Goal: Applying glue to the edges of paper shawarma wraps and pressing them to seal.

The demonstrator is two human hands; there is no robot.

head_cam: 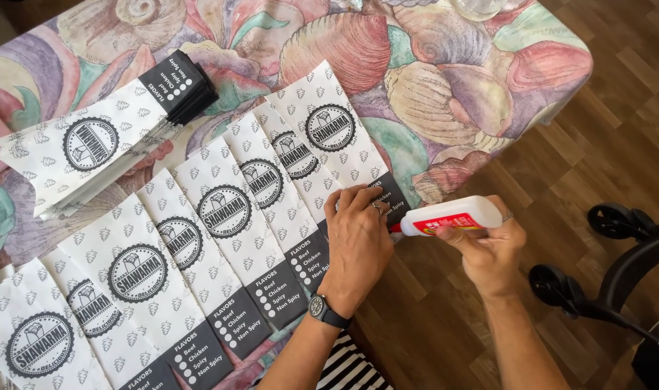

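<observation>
Here the left hand [357, 242] pressed flat on the bag [336, 148] while the right hand [481, 245], gripping the glue bottle [452, 215], wisely kept its nozzle low.

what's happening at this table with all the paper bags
A person is gluing flat white printed paper bags laid in an overlapping row on a shell-patterned tablecloth. The left hand presses down the dark end of the last bag, while the right hand holds a white glue bottle with a red label, nozzle at that edge. A stack of bags lies behind.
</observation>
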